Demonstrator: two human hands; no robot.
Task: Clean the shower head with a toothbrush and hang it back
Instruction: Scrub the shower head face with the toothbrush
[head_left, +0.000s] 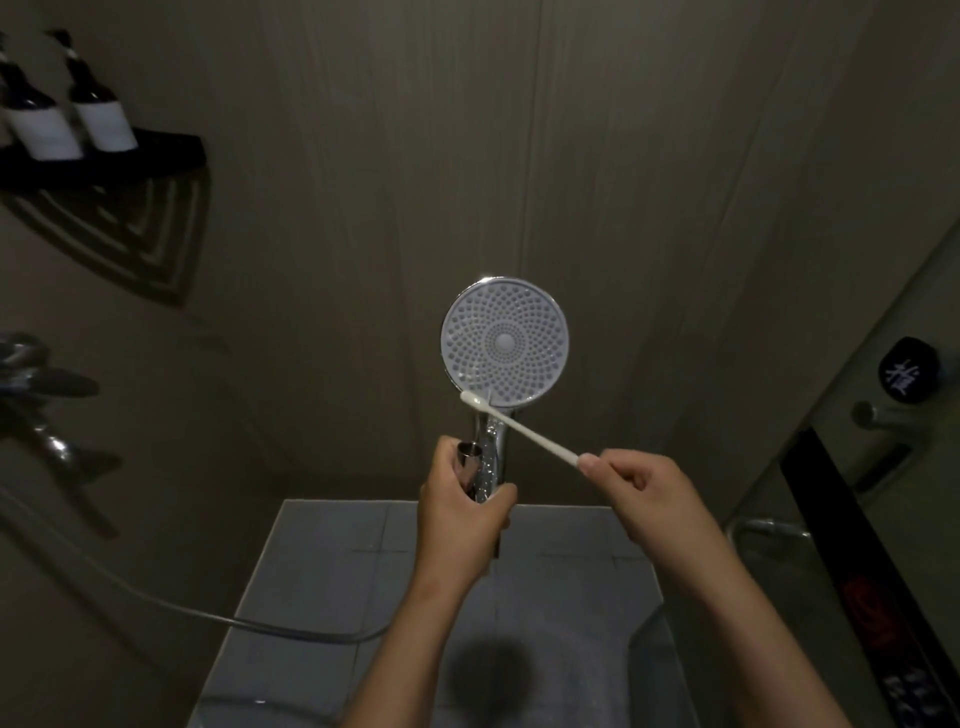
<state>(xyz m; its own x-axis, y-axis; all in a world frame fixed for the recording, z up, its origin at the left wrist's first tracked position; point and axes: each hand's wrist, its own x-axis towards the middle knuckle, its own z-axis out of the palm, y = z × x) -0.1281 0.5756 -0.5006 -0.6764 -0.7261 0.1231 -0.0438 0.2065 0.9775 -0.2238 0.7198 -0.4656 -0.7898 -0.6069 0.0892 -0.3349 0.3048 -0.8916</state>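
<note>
Far to my left, two dark bottles (78, 117) with white labels stand side by side on a black corner shelf (166, 153) fixed to the wall. Below them, at the left edge, the chrome tap (36, 379) juts out from the wall, blurred and partly cut off by the frame. A grey hose (208, 616) sags from that side across to the middle and passes out of sight behind my left forearm. Under my arms lies the pale tiled floor (332, 566), with a dark shadow on it between my forearms. To my right is a glass door (831, 467); a chrome handle (883, 415) sticks out on it, just below a dark round thing (909, 369) with white marks that I cannot read. Nothing stands between me and the shower head (505, 342), which I hold upright in the middle against the wall, its round white face with rings of holes turned toward me. My left hand (462, 514) is curled tight round its chrome handle below the face, thumb across the front. My right hand (644, 499) pinches the tail end of the white toothbrush (524, 428) between thumb and fingertips, the other fingers folded in. The toothbrush slants up and to the left across the neck, and its head touches the lower left rim of the face.
</note>
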